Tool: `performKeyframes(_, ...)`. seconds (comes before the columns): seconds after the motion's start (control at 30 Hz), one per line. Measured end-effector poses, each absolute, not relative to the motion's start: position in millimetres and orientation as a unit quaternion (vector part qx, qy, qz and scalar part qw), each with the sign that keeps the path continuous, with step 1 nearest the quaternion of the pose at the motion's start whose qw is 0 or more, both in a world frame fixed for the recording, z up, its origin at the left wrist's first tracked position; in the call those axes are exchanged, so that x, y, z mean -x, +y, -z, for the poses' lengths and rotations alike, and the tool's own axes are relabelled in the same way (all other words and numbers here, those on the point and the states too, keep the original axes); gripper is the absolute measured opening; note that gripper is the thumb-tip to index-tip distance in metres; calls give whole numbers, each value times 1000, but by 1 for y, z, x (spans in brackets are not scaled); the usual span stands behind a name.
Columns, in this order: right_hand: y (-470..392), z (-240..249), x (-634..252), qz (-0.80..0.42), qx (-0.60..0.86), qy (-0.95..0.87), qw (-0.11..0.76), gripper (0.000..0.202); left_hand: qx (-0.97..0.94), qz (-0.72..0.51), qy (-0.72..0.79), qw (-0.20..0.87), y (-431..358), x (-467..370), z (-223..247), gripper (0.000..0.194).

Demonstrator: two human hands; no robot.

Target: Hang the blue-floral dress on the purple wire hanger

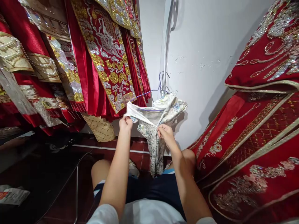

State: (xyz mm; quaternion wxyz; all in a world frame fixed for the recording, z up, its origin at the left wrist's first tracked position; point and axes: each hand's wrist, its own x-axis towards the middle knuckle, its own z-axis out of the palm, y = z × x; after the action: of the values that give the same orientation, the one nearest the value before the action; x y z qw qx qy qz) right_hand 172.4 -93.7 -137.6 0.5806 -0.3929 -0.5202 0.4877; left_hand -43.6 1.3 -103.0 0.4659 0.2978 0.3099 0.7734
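A white floral dress (153, 137) hangs in front of me on a thin purple-blue wire hanger (151, 91). My left hand (126, 122) pinches the garment's edge at its left shoulder or sleeve. At the front of the neckline, my right hand (165, 130) has its fingers closed on the fabric, near where the two sides meet. The collar area gapes, and the white inside shows between my hands. Below them the patterned body falls in narrow folds between my knees. The hanger's hook stands up by the wall; whether it rests on anything is hard to see.
Red costumes (109, 56) with gold and silver embroidery hang along the left. A large red beaded gown (259, 124) takes up the right side. Behind the dress is a white wall (198, 40) with a metal pole (166, 40). A dark surface (30, 174) lies at lower left, with a printed packet (14, 196).
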Motion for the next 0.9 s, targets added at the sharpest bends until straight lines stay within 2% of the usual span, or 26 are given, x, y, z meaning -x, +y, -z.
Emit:
performKeyframes(0.17, -126, 181, -186, -505, 412, -424, 629, 22, -103, -751, 334, 561, -54, 14, 160, 38)
performKeyframes(0.27, -132, 200, -210, -509, 440, -414, 614, 28, -72, -740, 331, 581, -76, 5, 172, 28)
performKeyframes(0.37, -129, 204, -230, -482, 490, -461, 562, 39, -155, -727, 274, 611, -88, -3, 163, 15)
performKeyframes(0.5, -128, 193, -226, -377, 512, -460, 620, 53, -350, -675, 205, 616, -108, -33, 139, 23)
performKeyframes(0.57, -131, 185, -213, -420, 476, -455, 624, 65, -463, -632, 224, 580, -119, -52, 130, 27)
performKeyframes(0.67, -137, 172, -193, -568, 389, -437, 579, 77, -611, -574, 262, 478, -130, -69, 121, 28)
performKeyframes(0.77, -143, 157, -187, -641, 328, -431, 544, 68, -668, -558, 275, 409, -126, -64, 117, 24)
performKeyframes(0.9, -146, 125, -201, -674, 287, -542, 411, 42, -712, -450, 277, 463, -111, -43, 126, 44)
